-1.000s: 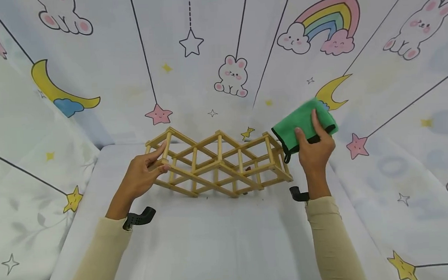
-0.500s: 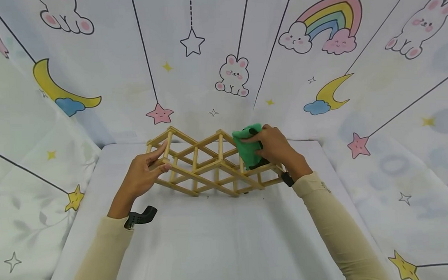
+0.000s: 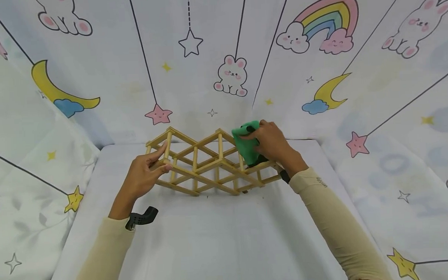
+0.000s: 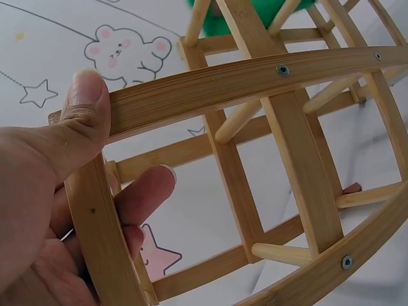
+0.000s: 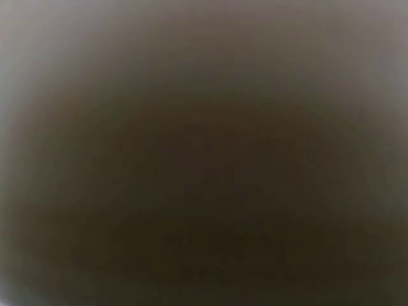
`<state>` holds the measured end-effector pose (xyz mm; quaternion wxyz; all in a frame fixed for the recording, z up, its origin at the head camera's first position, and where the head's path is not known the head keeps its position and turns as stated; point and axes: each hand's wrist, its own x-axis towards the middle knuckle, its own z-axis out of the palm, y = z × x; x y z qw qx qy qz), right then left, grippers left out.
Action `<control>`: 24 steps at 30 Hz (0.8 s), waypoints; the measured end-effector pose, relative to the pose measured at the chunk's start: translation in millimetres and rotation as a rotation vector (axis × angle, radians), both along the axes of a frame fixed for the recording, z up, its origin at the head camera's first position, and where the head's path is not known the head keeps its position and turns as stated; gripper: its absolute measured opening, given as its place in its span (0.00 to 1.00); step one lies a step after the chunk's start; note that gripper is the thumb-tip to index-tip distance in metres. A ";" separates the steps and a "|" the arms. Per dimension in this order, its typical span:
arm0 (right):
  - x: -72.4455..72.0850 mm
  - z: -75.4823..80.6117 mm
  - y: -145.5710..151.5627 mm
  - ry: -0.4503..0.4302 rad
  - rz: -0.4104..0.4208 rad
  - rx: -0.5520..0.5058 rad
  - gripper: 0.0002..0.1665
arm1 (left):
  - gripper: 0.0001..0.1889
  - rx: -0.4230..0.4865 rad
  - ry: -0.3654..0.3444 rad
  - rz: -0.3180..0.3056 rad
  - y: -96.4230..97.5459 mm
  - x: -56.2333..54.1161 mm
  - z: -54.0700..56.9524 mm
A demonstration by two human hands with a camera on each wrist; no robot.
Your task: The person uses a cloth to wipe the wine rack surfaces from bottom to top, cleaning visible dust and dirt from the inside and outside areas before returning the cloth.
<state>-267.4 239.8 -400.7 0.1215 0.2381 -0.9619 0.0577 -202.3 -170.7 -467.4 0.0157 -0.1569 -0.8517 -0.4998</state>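
Note:
A folding wooden wine rack (image 3: 220, 146) of crossed slats and round dowels stands across the far part of the table. Its left end is gripped by my left hand (image 3: 141, 176), thumb on the near side. In the left wrist view the thumb lies on the slat end and the fingers curl behind a bar (image 4: 105, 233). My right hand (image 3: 274, 142) holds a bunched green cloth (image 3: 246, 149) with black edging against the rack's right part. The hand and cloth hide some slats there. The right wrist view is dark and blurred, with nothing recognisable.
A white-covered table (image 3: 220, 239) lies under the rack. Close behind rises a hanging fabric backdrop (image 3: 192, 83) printed with rabbits, stars and moons. Small dark specks (image 3: 245, 192) lie by the rack's front edge.
My right hand has brought the cloth from beyond the rack's right end leftward onto the rack, bunching it. Since half a second ago it has barely moved. The left hand keeps its grip.

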 end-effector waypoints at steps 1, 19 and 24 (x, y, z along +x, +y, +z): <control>-0.7 -0.1 -2.6 0.059 -0.017 -0.029 0.30 | 0.38 0.002 -0.003 0.004 -0.8 0.7 -0.3; 26.8 -45.3 -84.3 -0.145 -0.314 -0.583 0.48 | 0.38 -0.002 0.012 0.012 0.6 2.5 2.2; 11.4 -46.9 -82.1 0.103 -0.365 -0.817 0.43 | 0.39 -0.028 0.005 0.030 1.7 4.7 3.0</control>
